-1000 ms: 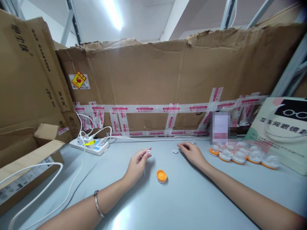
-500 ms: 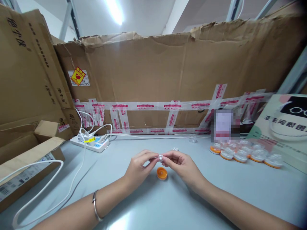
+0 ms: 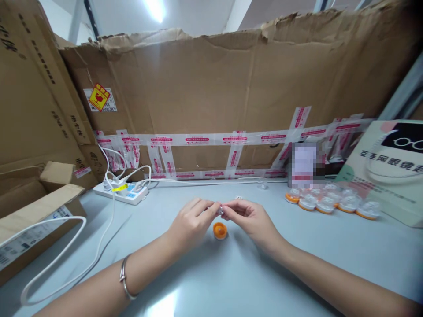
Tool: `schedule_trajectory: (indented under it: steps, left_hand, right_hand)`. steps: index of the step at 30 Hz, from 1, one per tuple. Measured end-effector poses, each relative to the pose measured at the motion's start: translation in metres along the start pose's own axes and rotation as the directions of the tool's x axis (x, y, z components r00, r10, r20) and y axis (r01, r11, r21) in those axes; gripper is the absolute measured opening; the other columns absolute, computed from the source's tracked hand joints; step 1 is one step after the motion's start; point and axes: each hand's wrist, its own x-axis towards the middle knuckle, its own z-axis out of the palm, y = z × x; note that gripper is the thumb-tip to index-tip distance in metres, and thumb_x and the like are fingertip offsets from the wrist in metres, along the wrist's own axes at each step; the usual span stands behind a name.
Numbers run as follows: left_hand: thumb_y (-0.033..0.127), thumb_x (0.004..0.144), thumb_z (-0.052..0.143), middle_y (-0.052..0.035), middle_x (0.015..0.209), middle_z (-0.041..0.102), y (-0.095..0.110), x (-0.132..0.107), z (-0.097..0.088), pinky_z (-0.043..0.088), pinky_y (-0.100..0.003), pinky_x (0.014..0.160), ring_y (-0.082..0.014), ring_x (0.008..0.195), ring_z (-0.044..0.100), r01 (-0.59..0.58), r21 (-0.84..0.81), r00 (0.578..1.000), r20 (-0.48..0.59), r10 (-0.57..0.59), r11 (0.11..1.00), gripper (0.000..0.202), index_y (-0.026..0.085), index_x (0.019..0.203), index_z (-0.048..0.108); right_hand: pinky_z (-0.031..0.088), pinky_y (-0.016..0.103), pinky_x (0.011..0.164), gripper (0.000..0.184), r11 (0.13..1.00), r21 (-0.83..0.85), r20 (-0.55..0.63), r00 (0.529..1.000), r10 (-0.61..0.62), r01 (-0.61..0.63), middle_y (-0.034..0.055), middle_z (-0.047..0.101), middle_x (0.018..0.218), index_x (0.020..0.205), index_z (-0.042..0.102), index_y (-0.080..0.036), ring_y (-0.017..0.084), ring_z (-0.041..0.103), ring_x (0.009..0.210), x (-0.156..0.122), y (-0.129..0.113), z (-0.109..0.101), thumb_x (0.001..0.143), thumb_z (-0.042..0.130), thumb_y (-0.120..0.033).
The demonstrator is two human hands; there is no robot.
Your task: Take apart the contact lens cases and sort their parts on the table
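My left hand (image 3: 191, 222) and my right hand (image 3: 248, 219) meet fingertip to fingertip above the grey table (image 3: 211, 281). Between them they pinch a small white part (image 3: 220, 211). Just below the fingertips an orange cap (image 3: 220, 230) lies on the table. A second small white piece (image 3: 239, 197) lies behind my right hand. My left wrist wears a silver bracelet (image 3: 124, 278).
A row of several clear containers with orange bases (image 3: 327, 204) stands at the right. A white power strip (image 3: 120, 193) with cables sits at the left, by an open cardboard box (image 3: 29, 215). A taped cardboard wall (image 3: 211, 110) closes the back. A printed bag (image 3: 386, 167) leans at far right.
One second ago my hands were apart, the right one reaching toward the far white piece. They came together over the orange cap and now both pinch the small white part.
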Motion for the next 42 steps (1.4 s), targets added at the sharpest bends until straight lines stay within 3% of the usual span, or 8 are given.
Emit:
schedule_trajectory:
  steps: [6, 14, 23, 31, 33, 36, 38, 42]
  left_hand:
    - [0.008, 0.085, 0.044, -0.0076, 0.082, 0.064, 0.006, -0.001, 0.0, 0.052, -0.027, 0.062, -0.0155, 0.072, 0.058, -0.003, 0.035, 0.994, 0.11, -0.001, 0.999, 0.017, 0.009, 0.096, 0.056]
    - [0.011, 0.087, 0.042, -0.007, 0.082, 0.063, 0.004, -0.004, -0.001, 0.051, -0.025, 0.063, -0.0139, 0.071, 0.057, -0.053, 0.047, 0.994, 0.099, 0.048, 0.997, 0.017, 0.011, 0.099, 0.054]
    - [0.01, 0.087, 0.043, -0.0076, 0.083, 0.065, 0.006, -0.003, -0.004, 0.053, -0.025, 0.062, -0.0144, 0.072, 0.059, -0.036, 0.017, 0.996, 0.085, 0.035, 0.999, 0.016, 0.011, 0.096, 0.056]
    - [0.009, 0.085, 0.046, -0.0102, 0.095, 0.067, 0.002, -0.01, 0.006, 0.055, -0.027, 0.067, -0.0154, 0.08, 0.063, -0.03, -0.112, 0.999, 0.036, 0.034, 0.993, 0.019, 0.012, 0.1, 0.058]
    - [0.011, 0.085, 0.048, -0.0112, 0.097, 0.066, 0.001, -0.01, 0.007, 0.055, -0.027, 0.07, -0.0153, 0.082, 0.063, 0.011, -0.176, 1.0, 0.0, -0.011, 0.984, 0.017, 0.013, 0.097, 0.06]
    - [0.011, 0.085, 0.047, -0.0097, 0.096, 0.064, -0.002, -0.009, 0.006, 0.054, -0.026, 0.071, -0.0138, 0.083, 0.062, 0.156, -0.286, 0.985, -0.031, -0.172, 0.945, 0.017, 0.015, 0.092, 0.063]
    - [0.011, 0.086, 0.047, -0.0069, 0.089, 0.063, -0.006, -0.009, 0.005, 0.053, -0.025, 0.068, -0.0125, 0.079, 0.061, 0.254, -0.356, 0.959, -0.026, -0.281, 0.899, 0.019, 0.017, 0.092, 0.064]
    - [0.013, 0.085, 0.048, -0.0041, 0.08, 0.059, -0.011, -0.009, 0.007, 0.049, -0.024, 0.065, -0.012, 0.072, 0.058, 0.388, -0.414, 0.905, 0.003, -0.425, 0.824, 0.019, 0.018, 0.094, 0.065]
  right_hand:
    - [0.05, 0.029, 0.069, 0.031, 0.996, -0.082, 0.064, 0.997, -0.036, 0.041, 0.0051, 0.069, 0.069, 0.077, 0.073, -0.015, 0.017, 0.062, 0.068, 0.001, 0.006, -0.001, 0.067, 0.064, -0.043]
    - [0.051, 0.029, 0.065, 0.033, 0.996, -0.049, 0.041, 0.997, -0.07, 0.072, 0.005, 0.068, 0.065, 0.076, 0.074, -0.015, 0.016, 0.061, 0.064, 0.002, 0.011, -0.001, 0.067, 0.063, -0.045]
    - [0.052, 0.032, 0.067, 0.038, 0.995, 0.068, 0.023, 0.998, 0.065, -0.066, 0.0049, 0.068, 0.062, 0.068, 0.073, -0.016, 0.017, 0.062, 0.062, 0.002, 0.007, -0.001, 0.056, 0.07, -0.051]
    - [0.052, 0.028, 0.064, 0.031, 0.972, 0.127, 0.014, 0.98, 0.196, -0.196, -0.0004, 0.064, 0.056, 0.064, 0.069, -0.014, 0.011, 0.058, 0.055, 0.007, 0.013, 0.0, 0.046, 0.079, -0.036]
    - [0.051, 0.028, 0.064, 0.031, 0.974, 0.119, -0.01, 0.981, 0.193, -0.191, 0.0009, 0.065, 0.058, 0.066, 0.068, -0.014, 0.012, 0.059, 0.056, 0.014, 0.015, -0.007, 0.049, 0.077, -0.039]
    - [0.05, 0.029, 0.068, 0.033, 0.991, 0.068, -0.148, 0.981, 0.123, -0.114, 0.0044, 0.069, 0.068, 0.071, 0.069, -0.014, 0.014, 0.061, 0.063, 0.032, 0.02, -0.033, 0.053, 0.074, -0.042]
    - [0.048, 0.029, 0.067, 0.032, 0.995, -0.051, -0.25, 0.966, 0.07, -0.085, 0.0049, 0.069, 0.07, 0.072, 0.069, -0.014, 0.014, 0.06, 0.064, 0.046, 0.025, -0.056, 0.055, 0.073, -0.041]
    - [0.039, 0.027, 0.054, 0.025, 0.902, -0.388, -0.272, 0.959, 0.085, -0.19, 0.0019, 0.064, 0.056, 0.062, 0.069, -0.014, 0.013, 0.052, 0.053, 0.061, 0.037, -0.089, 0.054, 0.072, -0.038]
